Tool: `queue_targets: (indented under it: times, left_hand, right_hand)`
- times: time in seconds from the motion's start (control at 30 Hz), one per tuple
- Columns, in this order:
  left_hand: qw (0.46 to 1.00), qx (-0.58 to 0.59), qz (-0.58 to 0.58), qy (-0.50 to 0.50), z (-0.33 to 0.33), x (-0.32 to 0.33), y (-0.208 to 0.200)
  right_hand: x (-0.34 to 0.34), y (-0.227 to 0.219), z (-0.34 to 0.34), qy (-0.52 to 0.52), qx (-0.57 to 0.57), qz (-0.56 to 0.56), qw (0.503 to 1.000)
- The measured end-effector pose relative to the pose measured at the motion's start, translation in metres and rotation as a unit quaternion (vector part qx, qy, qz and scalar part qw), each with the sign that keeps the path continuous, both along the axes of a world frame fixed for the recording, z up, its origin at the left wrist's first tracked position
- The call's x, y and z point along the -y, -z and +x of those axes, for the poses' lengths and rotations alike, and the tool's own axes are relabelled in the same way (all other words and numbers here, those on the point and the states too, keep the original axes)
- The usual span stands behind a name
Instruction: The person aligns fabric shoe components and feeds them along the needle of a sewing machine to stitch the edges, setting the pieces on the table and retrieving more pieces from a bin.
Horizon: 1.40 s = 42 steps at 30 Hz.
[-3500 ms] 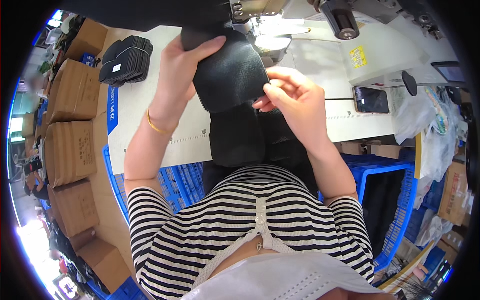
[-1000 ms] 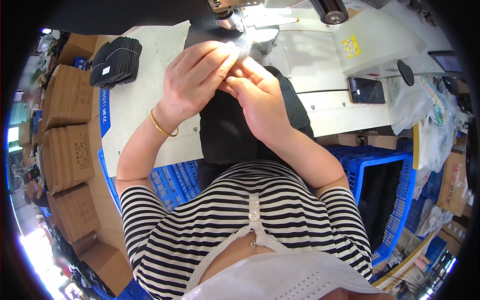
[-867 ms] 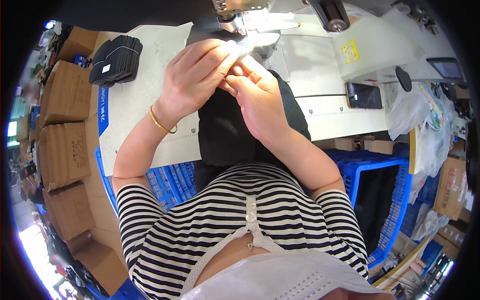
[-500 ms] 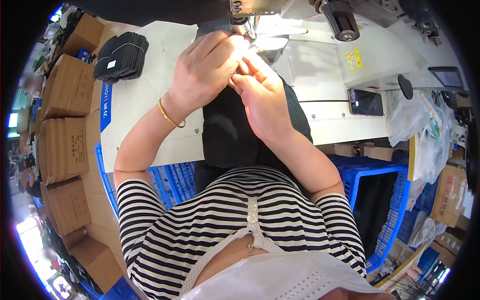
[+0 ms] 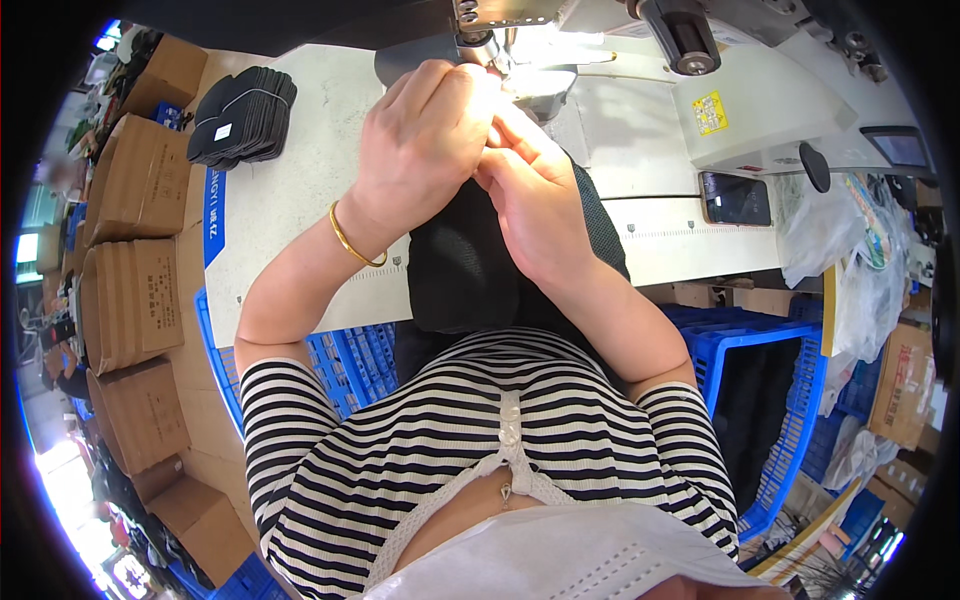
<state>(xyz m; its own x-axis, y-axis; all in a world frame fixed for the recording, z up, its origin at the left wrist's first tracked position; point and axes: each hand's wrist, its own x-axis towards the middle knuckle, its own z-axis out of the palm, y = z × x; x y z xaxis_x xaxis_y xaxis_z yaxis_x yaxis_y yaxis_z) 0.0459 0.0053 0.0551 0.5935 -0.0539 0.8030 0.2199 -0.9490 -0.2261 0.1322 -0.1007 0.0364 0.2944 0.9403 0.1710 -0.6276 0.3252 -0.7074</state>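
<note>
My left hand (image 5: 425, 150), a gold bangle at its wrist, is closed with its fingers bent just in front of the sewing machine's needle area (image 5: 485, 48). Pressed close beside it, my right hand (image 5: 535, 205) pinches with thumb and forefinger. Both grip the upper part of a black fabric piece (image 5: 462, 265), which runs down under my hands over the table's front edge toward my lap. Its right side shows a textured mesh. Bright lamp light washes out the fingertips, and the pinched edge of the fabric is hidden.
A tied stack of black fabric pieces (image 5: 242, 115) lies on the white table (image 5: 300, 215) at left. Right of my hands are a phone (image 5: 735, 198) and the machine body (image 5: 760, 120). Cardboard boxes (image 5: 140, 180) stand far left; blue crates (image 5: 790, 440) sit below the table.
My hands stay at the needle area, with the left fingers and wrist shifted slightly. The black fabric lies nearly as before, and the whole view has moved a little.
</note>
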Motion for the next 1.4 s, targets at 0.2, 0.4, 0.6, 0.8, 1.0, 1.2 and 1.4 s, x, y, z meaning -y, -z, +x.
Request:
queue_targets:
  times: [0.2, 0.4, 0.6, 0.8, 1.0, 1.2, 1.4]
  left_hand:
    - [0.997, 0.008, -0.080, -0.005, 0.002, 0.004, 0.001]
    - [0.992, -0.044, -0.104, 0.059, -0.022, -0.027, -0.014]
    - [0.989, -0.059, -0.106, 0.078, -0.023, -0.002, -0.016]
    - [0.993, -0.044, -0.102, 0.038, -0.019, 0.020, -0.002]
    - [0.987, -0.007, -0.100, 0.123, -0.036, 0.024, 0.007]
    - [0.988, -0.029, -0.019, 0.148, -0.039, 0.028, 0.009]
    - [0.990, -0.051, -0.008, 0.132, -0.039, 0.035, 0.007]
  right_hand:
    - [0.002, 0.002, 0.003, -0.007, 0.006, -0.014, 1.000]
    - [0.002, 0.007, 0.001, 0.023, 0.045, -0.017, 0.999]
    - [0.009, 0.006, 0.004, 0.009, 0.152, -0.059, 0.987]
    - [0.019, 0.010, 0.009, 0.001, 0.139, -0.056, 0.989]
    - [0.038, 0.007, 0.020, -0.016, 0.180, -0.113, 0.977]
    - [0.043, 0.006, 0.018, 0.011, 0.234, -0.098, 0.967]
    - [0.042, 0.005, 0.019, 0.052, 0.281, -0.122, 0.951]
